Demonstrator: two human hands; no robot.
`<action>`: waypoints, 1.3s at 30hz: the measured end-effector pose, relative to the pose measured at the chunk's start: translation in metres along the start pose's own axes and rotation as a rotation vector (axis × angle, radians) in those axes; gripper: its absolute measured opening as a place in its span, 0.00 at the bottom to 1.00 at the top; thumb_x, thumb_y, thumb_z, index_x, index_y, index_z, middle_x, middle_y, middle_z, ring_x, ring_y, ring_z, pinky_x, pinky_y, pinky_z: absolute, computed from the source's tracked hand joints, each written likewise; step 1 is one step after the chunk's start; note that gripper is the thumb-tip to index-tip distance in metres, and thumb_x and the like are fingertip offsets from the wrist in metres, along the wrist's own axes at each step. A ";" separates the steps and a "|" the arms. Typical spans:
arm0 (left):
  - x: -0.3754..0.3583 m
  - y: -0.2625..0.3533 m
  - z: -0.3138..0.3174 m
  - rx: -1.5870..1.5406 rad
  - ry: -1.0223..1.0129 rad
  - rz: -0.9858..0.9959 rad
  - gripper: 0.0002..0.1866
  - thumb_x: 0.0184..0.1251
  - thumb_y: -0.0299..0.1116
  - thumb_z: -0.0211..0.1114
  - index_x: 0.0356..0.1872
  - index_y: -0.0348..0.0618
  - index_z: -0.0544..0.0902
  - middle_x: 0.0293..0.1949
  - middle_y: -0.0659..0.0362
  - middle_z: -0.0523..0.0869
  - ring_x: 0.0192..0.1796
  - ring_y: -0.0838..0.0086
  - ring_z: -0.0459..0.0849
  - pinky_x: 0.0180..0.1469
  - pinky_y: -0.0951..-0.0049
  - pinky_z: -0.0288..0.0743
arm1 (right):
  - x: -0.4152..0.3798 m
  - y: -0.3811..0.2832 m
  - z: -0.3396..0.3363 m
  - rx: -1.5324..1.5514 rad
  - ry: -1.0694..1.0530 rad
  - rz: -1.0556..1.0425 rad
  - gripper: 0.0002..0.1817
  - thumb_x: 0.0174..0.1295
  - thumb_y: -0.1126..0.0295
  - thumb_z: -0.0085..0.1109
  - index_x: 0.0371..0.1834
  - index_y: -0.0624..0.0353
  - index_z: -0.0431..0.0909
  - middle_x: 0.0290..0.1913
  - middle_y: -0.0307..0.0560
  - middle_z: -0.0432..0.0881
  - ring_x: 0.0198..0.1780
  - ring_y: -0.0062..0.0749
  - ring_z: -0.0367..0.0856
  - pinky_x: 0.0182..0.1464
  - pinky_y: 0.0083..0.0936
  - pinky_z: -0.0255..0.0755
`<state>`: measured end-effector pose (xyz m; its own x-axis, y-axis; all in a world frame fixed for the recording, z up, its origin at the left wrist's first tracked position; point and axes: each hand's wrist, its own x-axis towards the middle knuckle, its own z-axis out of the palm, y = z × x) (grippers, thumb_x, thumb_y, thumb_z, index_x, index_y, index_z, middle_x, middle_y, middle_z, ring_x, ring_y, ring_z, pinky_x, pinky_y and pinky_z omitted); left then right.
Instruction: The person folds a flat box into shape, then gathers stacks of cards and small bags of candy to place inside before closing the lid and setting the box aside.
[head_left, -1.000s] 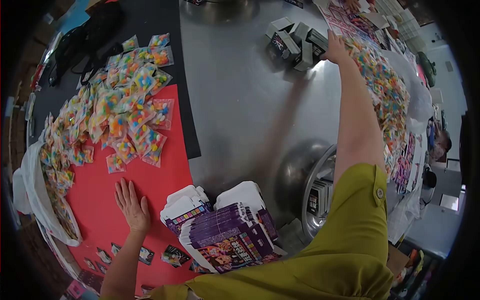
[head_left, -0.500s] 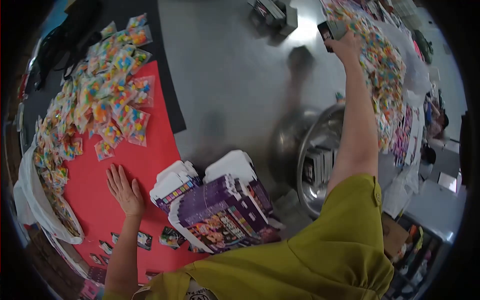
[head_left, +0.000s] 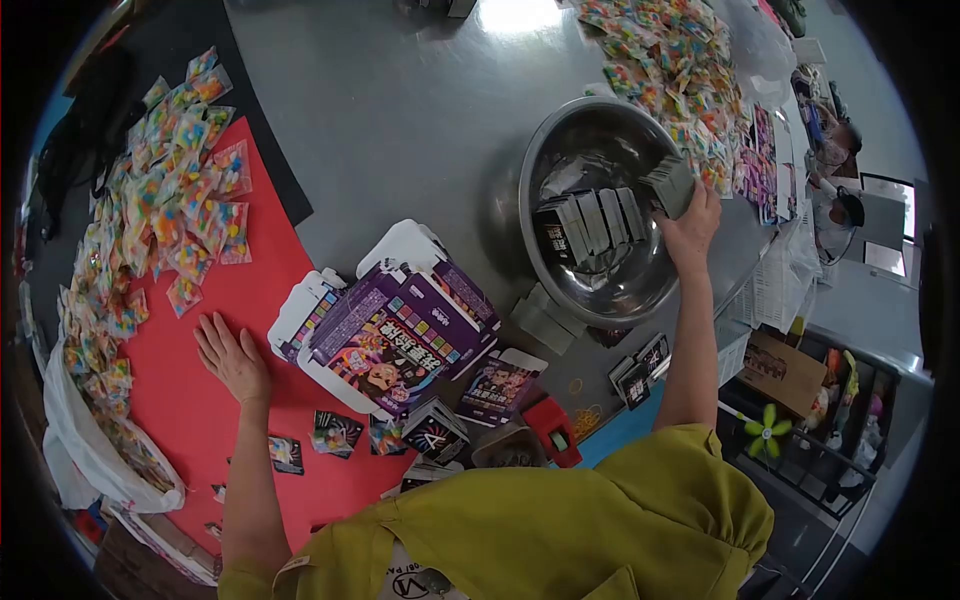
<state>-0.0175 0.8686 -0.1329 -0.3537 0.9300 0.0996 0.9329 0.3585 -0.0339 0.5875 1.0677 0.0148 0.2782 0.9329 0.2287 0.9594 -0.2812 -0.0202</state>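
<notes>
My left hand [head_left: 235, 362] lies flat on the red mat [head_left: 255, 285], fingers spread and holding nothing. Over the right rim of the steel bowl [head_left: 530, 190], my right hand [head_left: 690, 228] grips a stack of small flat packets [head_left: 668, 185] with grey edges. Inside the bowl, more packet stacks [head_left: 600, 225] stand on edge in a row, with black faces at the left end. Purple printed cartons [head_left: 395, 335] with white flaps lie between my two hands. Several printed sachets [head_left: 336, 432] are scattered on the mat near my left forearm.
Clear bags of colourful candy [head_left: 190, 190] are heaped at the left; another pile [head_left: 675, 70] lies at the far right. A white plastic bag [head_left: 75, 430] borders the mat. Near my body sits a red tape dispenser [head_left: 550, 430]. Other people [head_left: 838, 215] are at the right.
My right hand has come back from the far table to the bowl, carrying the packet stack. The view has shifted, bringing the bowl fully into sight. My left hand still rests on the mat.
</notes>
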 end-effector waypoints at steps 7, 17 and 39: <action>0.001 0.006 -0.011 -0.036 -0.004 -0.049 0.28 0.71 0.42 0.47 0.70 0.44 0.59 0.73 0.54 0.53 0.75 0.56 0.47 0.73 0.54 0.40 | 0.037 -0.044 0.016 0.126 -0.142 -0.565 0.40 0.39 0.82 0.60 0.64 0.53 0.62 0.61 0.48 0.66 0.64 0.49 0.62 0.65 0.44 0.57; 0.004 0.013 -0.023 -0.068 -0.067 -0.058 0.28 0.68 0.39 0.50 0.68 0.39 0.61 0.73 0.50 0.53 0.75 0.53 0.46 0.73 0.53 0.38 | 0.115 -0.217 -0.003 0.457 -0.273 -0.669 0.33 0.51 0.69 0.61 0.64 0.57 0.65 0.63 0.53 0.66 0.65 0.48 0.65 0.62 0.42 0.62; 0.005 0.012 -0.024 -0.069 -0.103 -0.055 0.30 0.67 0.38 0.50 0.68 0.39 0.59 0.73 0.49 0.53 0.75 0.53 0.46 0.73 0.52 0.37 | 0.198 -0.398 0.131 0.181 -0.110 -0.182 0.45 0.42 0.49 0.70 0.64 0.46 0.59 0.57 0.63 0.62 0.56 0.62 0.70 0.52 0.53 0.70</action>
<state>-0.0062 0.8754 -0.1091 -0.4058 0.9140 -0.0031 0.9133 0.4056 0.0378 0.2664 1.3941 -0.0593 0.0945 0.9860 0.1373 0.9838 -0.0714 -0.1646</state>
